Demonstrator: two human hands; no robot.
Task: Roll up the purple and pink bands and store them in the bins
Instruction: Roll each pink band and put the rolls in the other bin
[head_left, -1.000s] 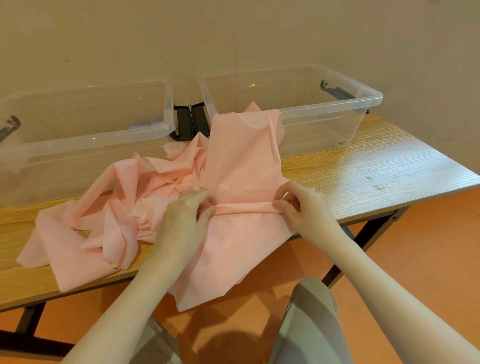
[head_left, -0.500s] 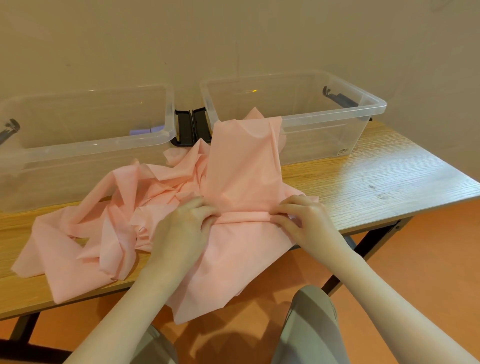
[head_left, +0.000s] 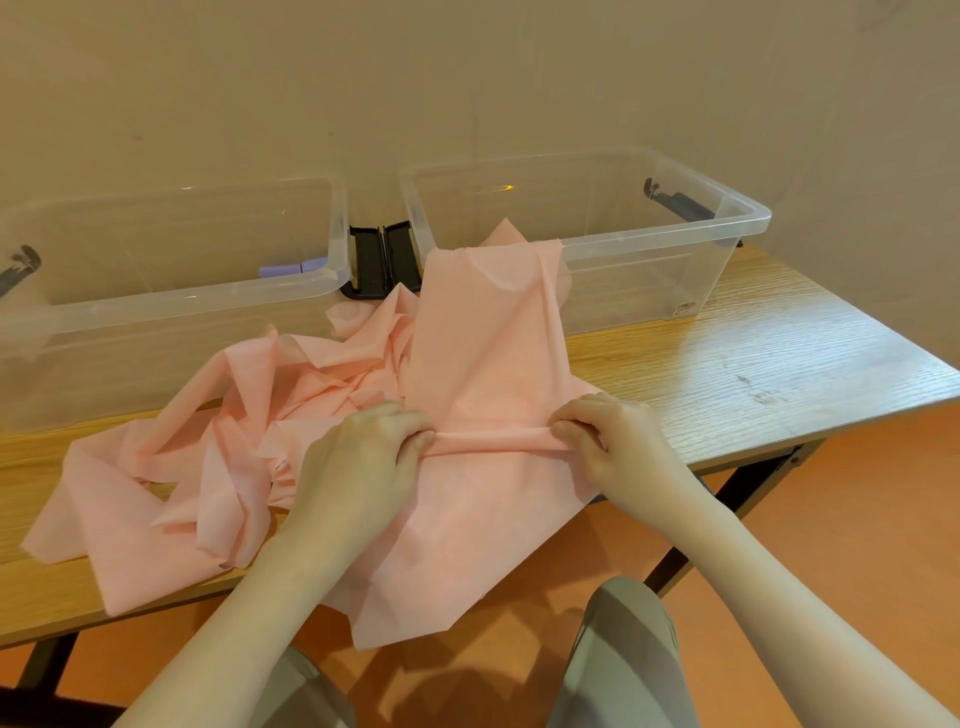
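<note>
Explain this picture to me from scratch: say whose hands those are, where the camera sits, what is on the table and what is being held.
There is no machine here. A person wears a wide-angle camera on the head, so you look forward and down along their own arms. The left hand and the right hand each pinch one end of a narrow rolled fold in a long pink band, the start of a roll. The rest of that band lies crumpled across the wooden table, and one end hangs off the near edge towards the person's knees. Behind it stand two clear plastic bins with black latches: the left bin has something pale purple inside, seemingly a rolled band; the right bin has part of the pink band resting against its front.
</note>
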